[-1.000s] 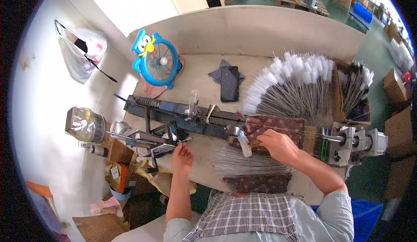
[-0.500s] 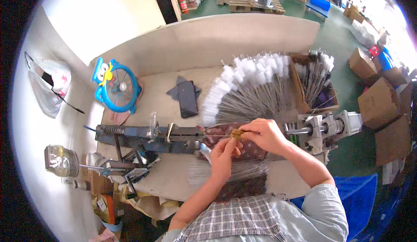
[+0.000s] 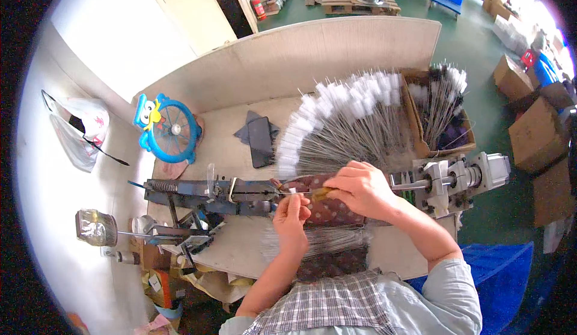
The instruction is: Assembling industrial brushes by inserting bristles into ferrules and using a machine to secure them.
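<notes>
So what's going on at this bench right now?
A person at a workbench has both hands together at a blue metal machine. The left hand and right hand pinch a thin wire piece between them, over a dark patterned cloth. A fan of finished white-tipped wire brushes lies just beyond, with more in a cardboard box. A bundle of bare wires lies near the bench's front edge.

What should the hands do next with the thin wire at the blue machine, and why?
Probably guide the wire leftward into the blue machine. The left hand pinches it beside the machine's end, the right hand holds a small yellowish piece behind, and the wire lies level with the machine.
</notes>
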### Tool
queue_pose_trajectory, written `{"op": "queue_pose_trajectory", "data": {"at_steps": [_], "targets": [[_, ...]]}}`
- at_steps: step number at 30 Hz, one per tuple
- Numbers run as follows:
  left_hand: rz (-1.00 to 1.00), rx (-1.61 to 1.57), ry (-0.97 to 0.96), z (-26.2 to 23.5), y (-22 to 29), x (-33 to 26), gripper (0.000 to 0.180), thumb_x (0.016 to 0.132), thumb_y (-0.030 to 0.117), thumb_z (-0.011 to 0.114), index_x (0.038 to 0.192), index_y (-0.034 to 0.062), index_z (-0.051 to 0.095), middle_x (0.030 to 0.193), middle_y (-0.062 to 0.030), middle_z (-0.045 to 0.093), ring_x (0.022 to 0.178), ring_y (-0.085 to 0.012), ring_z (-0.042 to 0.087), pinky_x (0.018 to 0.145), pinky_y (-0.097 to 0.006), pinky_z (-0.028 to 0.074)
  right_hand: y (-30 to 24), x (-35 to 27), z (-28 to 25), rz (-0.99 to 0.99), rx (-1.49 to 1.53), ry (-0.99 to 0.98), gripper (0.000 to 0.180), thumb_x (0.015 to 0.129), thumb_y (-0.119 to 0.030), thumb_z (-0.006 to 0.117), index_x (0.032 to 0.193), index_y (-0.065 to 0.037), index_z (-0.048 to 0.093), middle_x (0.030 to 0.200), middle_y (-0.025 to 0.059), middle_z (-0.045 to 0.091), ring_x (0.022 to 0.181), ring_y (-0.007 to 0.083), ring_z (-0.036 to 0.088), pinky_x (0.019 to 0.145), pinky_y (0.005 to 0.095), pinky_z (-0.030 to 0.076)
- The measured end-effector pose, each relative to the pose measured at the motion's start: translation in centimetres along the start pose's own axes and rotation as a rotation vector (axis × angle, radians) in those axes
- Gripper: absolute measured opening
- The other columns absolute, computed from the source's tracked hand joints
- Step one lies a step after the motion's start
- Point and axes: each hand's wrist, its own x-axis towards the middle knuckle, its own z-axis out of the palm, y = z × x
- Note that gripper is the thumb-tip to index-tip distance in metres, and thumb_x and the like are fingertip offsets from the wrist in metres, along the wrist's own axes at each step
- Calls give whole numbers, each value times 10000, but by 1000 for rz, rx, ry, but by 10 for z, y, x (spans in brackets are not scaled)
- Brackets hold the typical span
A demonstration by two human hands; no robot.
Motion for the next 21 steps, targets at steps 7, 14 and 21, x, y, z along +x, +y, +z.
{"op": "queue_pose_trajectory", "data": {"at_steps": [7,14,21], "targets": [[-124,-200,-25,-6,12,-1,158,904,208,550,896,54,584,750,-29,593,596,-86,519,520,-222,398,-5,27,58,-29,-171,-122,135,734,-191,634,818,-87,650,736,36,590,750,229,575,663,367,472],[-170,-79,-118,-14,17,-3,309,924,330,498,922,28,568,728,-51,602,645,-130,570,597,-247,460,-17,34,48,198,27,-242,212,785,-266,591,855,-87,679,772,91,629,773,283,595,678,376,482],[-309,-481,-72,-10,23,2,367,934,400,437,1038,59,524,985,-51,582,933,-145,541,849,-312,412,-37,27,56,143,-114,-134,283,725,-260,661,929,-64,665,859,67,634,837,254,577,731,365,470]]}}
